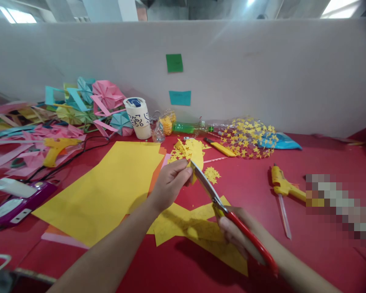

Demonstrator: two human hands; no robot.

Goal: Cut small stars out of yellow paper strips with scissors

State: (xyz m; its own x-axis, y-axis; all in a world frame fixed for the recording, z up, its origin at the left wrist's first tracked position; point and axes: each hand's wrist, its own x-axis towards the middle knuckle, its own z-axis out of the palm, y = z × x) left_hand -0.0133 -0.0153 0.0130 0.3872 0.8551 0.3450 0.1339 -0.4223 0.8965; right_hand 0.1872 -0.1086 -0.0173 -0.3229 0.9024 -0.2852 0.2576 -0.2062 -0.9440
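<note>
So the left hand [171, 179] was pinching a small scrap of yellow paper [192, 156] up off the surface, fingers clamped on its lower edge, while the right hand [236, 234] was wrapped through the red handles of a pair of scissors [215, 195]. The blades looked nearly shut, with the tip right at the scrap – mid-snip, by the look of it.

Progress-wise, I'd say a good chunk was done. There was a clear plastic bag [247, 138] by the back wall already packed with little yellow stars, plus a small loose cluster of cut stars [212, 174] on the red surface [293, 252] just past the scissors, and more bits around the held scrap. Still plenty of stock left though – a big yellow sheet [110, 187] lay untouched to the left, and jagged yellow offcuts [183, 224] sat under the forearms, so it didn't look close to finished to me.

Other stuff around: a yellow glue gun [282, 185] lay well off to the right with its glue stick poking toward the near edge, and a second glue gun [56, 148] sat on the left beside a heap of pink and blue folded paper flowers [106, 95]. A white patterned cup [138, 118] stood near the wall, with a green bottle [186, 128] lying behind the scrap and a yellow utility knife [219, 147] next to the star bag. A purple gadget [15, 205] sat at the far left; couldn't tell what it was.
</note>
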